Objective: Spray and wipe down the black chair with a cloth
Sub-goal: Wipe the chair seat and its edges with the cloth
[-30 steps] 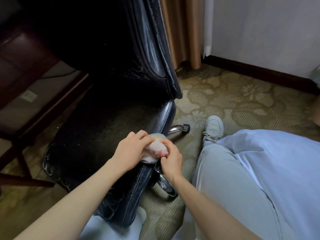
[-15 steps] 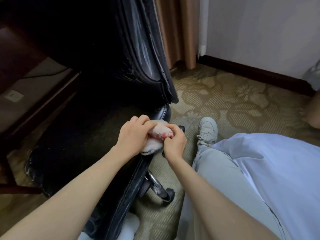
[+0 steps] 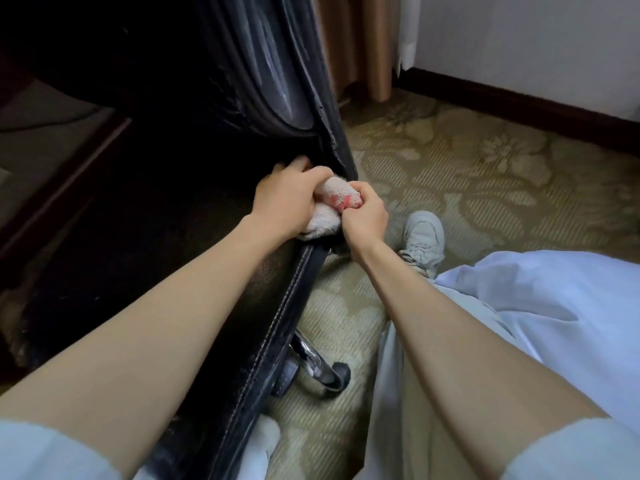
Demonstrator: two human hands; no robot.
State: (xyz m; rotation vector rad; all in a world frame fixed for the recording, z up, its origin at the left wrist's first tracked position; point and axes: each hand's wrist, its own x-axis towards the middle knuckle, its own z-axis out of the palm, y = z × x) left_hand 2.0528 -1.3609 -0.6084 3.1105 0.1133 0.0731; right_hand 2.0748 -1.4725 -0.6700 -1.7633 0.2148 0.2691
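Your left hand (image 3: 291, 192) and right hand (image 3: 363, 216) both clench the bunched cloth (image 3: 337, 195) at the far right seat corner of the black chair (image 3: 242, 81); press it firmly into the seat-back crease, then along the stitched edge.

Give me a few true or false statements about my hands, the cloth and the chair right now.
1. The left hand and the right hand both grip the cloth. True.
2. The cloth lies loose on the floor. False: it is held at the black chair's seat edge.
3. Pale stitching runs along that seat edge. True.
4. A spray bottle stands on the seat. False: none is in view.
5. A pale shoe rests on the patterned carpet. True.
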